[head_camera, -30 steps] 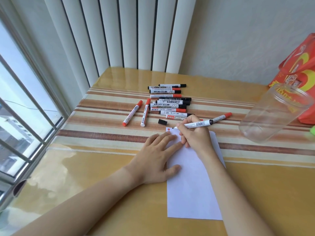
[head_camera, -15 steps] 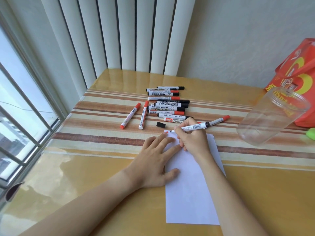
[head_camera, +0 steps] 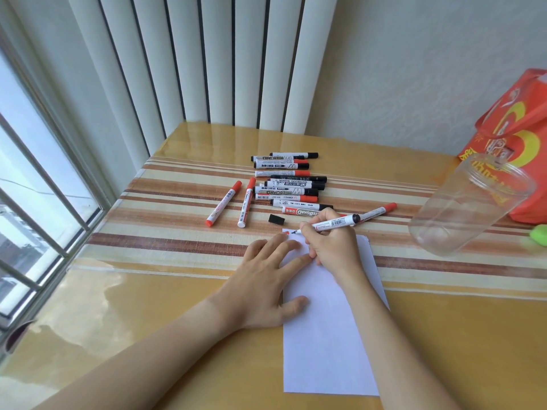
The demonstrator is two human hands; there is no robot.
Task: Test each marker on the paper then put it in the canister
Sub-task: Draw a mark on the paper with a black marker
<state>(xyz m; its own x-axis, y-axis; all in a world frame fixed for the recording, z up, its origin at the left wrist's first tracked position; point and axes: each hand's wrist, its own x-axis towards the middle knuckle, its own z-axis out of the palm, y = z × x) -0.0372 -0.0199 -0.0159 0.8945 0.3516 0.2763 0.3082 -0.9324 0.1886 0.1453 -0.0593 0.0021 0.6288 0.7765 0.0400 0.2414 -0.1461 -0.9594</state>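
Window [head_camera: 35,184]: glass behind pale metal bars, far left.
Blinds [head_camera: 207,60]: white vertical slats, dark gaps between.
Table [head_camera: 124,309]: glossy yellow top, with a woven runner [head_camera: 165,241] of brown and cream stripes across it.
Two loose markers [head_camera: 224,203]: white barrels, red caps, lying angled left of the pile; print too small to read.
Marker pile [head_camera: 288,182]: red-capped and black-capped pens side by side; "WHITEBOARD" and "WHITEBOARD MARKER" read upside down.
Cap [head_camera: 276,219]: small, black, alone on the runner just beyond the paper.
Left hand [head_camera: 266,279]: fingers spread flat, pressing the paper's left edge.
Paper [head_camera: 328,344]: plain white sheet, red scribble at its far left corner.
Right hand [head_camera: 331,247]: fingers curled round the pen, pinching near the tip.
Pen in use [head_camera: 331,224]: white barrel with a barcode, black end, tip on the paper's corner.
Canister [head_camera: 470,205]: clear plastic, round, open-mouthed, standing right of the paper.
Bag [head_camera: 521,137]: orange-red with yellow print, behind the canister.
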